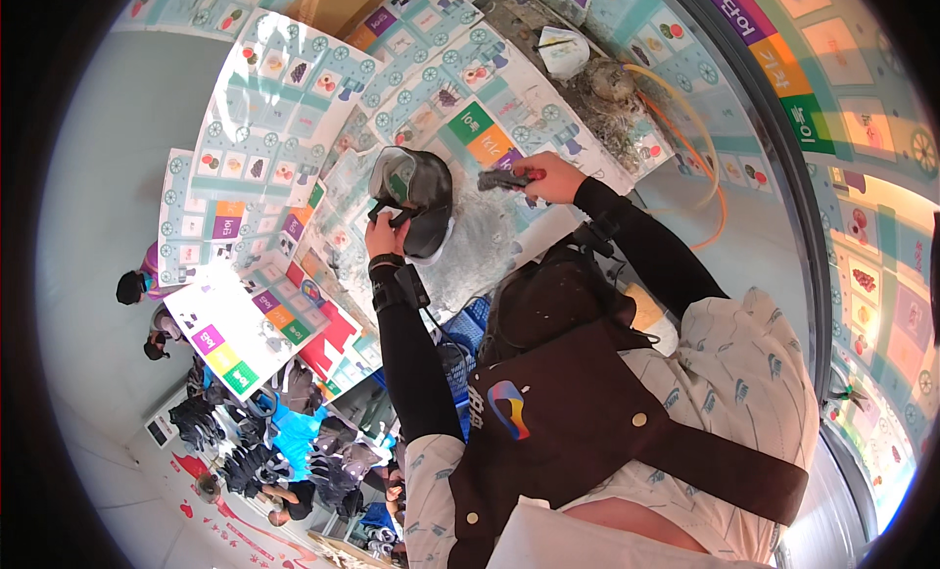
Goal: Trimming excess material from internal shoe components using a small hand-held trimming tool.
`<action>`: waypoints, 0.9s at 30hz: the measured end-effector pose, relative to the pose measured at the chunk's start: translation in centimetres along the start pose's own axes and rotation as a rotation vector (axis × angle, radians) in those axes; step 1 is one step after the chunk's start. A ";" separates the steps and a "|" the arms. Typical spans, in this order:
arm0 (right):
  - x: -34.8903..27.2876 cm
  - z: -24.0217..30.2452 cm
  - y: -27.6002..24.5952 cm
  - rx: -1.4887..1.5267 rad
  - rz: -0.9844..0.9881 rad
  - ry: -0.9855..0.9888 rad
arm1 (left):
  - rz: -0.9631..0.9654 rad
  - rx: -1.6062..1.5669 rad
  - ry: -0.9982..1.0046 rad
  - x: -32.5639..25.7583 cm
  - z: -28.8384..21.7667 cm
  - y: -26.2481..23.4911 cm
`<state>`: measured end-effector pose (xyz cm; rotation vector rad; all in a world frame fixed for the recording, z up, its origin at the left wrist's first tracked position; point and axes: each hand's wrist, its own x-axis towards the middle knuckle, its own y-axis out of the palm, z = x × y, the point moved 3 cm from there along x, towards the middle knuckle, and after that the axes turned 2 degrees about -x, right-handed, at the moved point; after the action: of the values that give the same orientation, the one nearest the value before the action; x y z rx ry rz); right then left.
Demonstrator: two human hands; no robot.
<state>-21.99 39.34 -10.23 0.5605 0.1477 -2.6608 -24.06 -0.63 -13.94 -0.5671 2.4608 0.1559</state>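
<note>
The person looks down at a counter (470,246) covered with big printed sheets full of small pictures and bright colour blocks. The middle of the counter is grey and dirty.

The left hand (385,238) holds a dark shoe (416,199). The fingers are wrapped tight on the edge of the shoe's opening. The shoe is lifted a little above the grey patch, and its opening faces up, so we can see a bit of green inside it. The left arm wears a long black sleeve with a black strap near the wrist.

The right hand (550,177) is closed around a small tool with a red handle (507,178). The dark end of the tool points toward the shoe and is just beside it. I cannot tell if the tool touches the shoe. The right arm wears a black sleeve too.

The two hands are apart, with the shoe between them.

The person wears a brown apron (578,412) over a light shirt.

Behind the hands, at the far end of the counter, sit a white cup (565,50) and a grey, messy lump (609,84). An orange hose (710,177) curves around on the right side.

Down on the left, a heap of dark shoes (323,461) lies by a blue thing. Other people are far off at the left edge.
</note>
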 end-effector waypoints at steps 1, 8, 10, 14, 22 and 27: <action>0.7 -1.2 0.2 -0.129 0.037 -0.129 | 0.000 -0.001 0.005 -0.3 -0.5 -0.6; -1.7 1.1 -1.7 0.060 -0.046 -0.261 | 0.117 0.280 0.063 -0.7 -8.4 -3.4; -2.6 2.8 -1.1 -0.037 0.088 -0.374 | 0.154 0.326 0.035 -0.3 -9.2 -2.9; -3.0 5.1 -0.3 -0.259 -0.026 -0.444 | 0.302 0.378 0.032 1.3 -9.2 -3.5; -3.3 6.7 -1.6 -0.284 0.155 -0.359 | 0.328 0.401 0.081 3.4 -8.6 -5.7; -3.5 5.4 -3.1 -0.318 0.119 -0.347 | 0.421 0.446 0.116 3.0 -9.3 -4.4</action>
<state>-22.34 42.44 -3.86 0.0045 0.4095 -2.5014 -29.33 -7.95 -8.06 0.1391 2.5816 -0.2634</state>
